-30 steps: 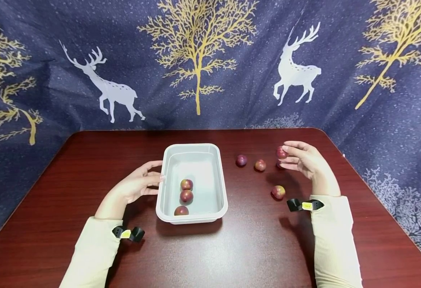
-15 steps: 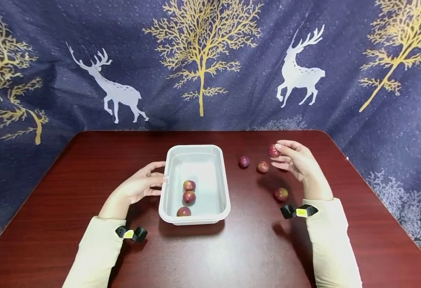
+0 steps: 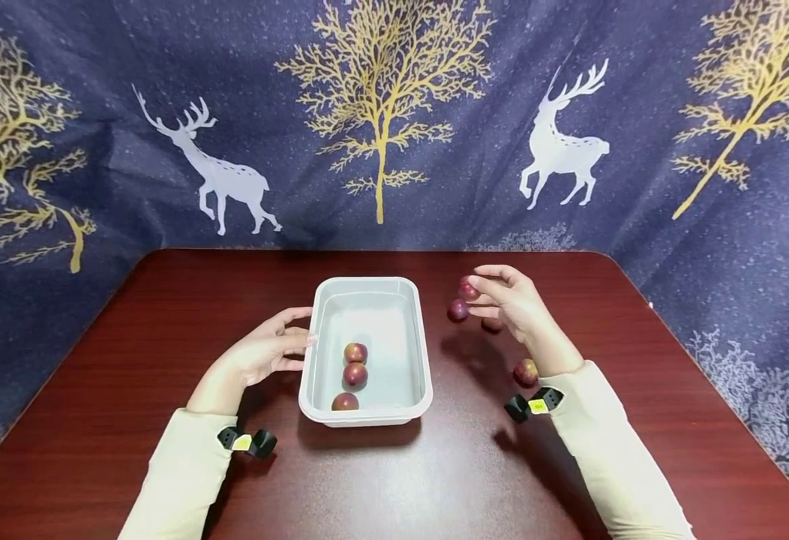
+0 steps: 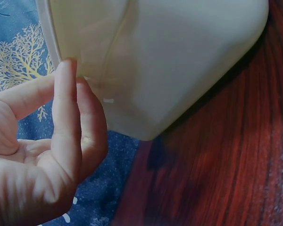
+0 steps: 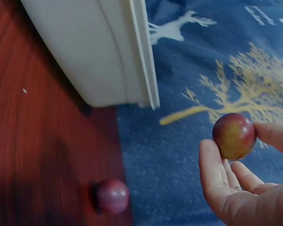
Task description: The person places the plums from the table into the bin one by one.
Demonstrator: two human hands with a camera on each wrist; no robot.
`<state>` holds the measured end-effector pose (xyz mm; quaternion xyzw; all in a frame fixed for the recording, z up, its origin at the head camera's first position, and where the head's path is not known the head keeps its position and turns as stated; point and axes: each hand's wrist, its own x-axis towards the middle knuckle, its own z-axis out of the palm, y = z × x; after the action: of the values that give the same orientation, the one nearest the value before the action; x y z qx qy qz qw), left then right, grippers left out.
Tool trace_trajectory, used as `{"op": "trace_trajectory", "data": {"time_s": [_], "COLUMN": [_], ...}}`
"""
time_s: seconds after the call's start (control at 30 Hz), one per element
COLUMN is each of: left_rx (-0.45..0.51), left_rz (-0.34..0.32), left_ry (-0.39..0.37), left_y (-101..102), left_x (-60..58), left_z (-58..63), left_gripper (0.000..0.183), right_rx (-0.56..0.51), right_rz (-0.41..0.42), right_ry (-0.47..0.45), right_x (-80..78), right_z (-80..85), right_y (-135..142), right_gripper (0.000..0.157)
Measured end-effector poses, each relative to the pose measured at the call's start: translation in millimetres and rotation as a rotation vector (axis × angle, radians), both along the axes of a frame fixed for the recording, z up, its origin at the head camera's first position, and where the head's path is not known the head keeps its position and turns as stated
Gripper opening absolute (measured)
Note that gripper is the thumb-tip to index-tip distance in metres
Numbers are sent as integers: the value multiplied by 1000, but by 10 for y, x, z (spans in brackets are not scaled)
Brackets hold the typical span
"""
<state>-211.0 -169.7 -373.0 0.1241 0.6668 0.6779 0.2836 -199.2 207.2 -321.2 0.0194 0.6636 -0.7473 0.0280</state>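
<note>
A white plastic container stands mid-table with three reddish plums along the left of its floor. At its left rim, my left hand grips the edge between thumb and fingers, as the left wrist view also shows. My right hand pinches a plum between thumb and fingertips, raised above the table to the right of the container. Below that held fruit in the head view lies a purple plum. Another plum is partly covered by the right hand.
A red and yellow plum rests near the right wrist. The dark red wooden table ends at a blue cloth backdrop with deer and trees. Each wrist carries a small black camera.
My right hand has carried its plum leftward, from the far right of the loose plums toward the container. The left hand keeps its grip on the rim. The head view has shifted slightly.
</note>
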Motion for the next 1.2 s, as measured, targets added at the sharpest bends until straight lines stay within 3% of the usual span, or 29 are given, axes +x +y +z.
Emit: {"op": "trace_trajectory", "data": {"time_s": [0.27,0.6,0.87,1.2], "left_rx": [1,-7,-5,5], "left_rz": [-6,-6,1,0], "left_ry": [-7,-9,2,5], "left_y": [-3,-39,-46,-57], "left_x": [-8,-17,-24,-24], "left_z": [-25,-28,-6,-19], "left_gripper": [68,67,66,66], "right_rx": [50,150,201,306], "right_rz": [66,151,221,251], "right_ry": [-22,-47,-54,-88], "right_x": [-69,-161,-218,-315], "right_z": [39,165,269,158], "right_y": [-225,-557,-854,-1185], "right_gripper": [26,40,40,37]}}
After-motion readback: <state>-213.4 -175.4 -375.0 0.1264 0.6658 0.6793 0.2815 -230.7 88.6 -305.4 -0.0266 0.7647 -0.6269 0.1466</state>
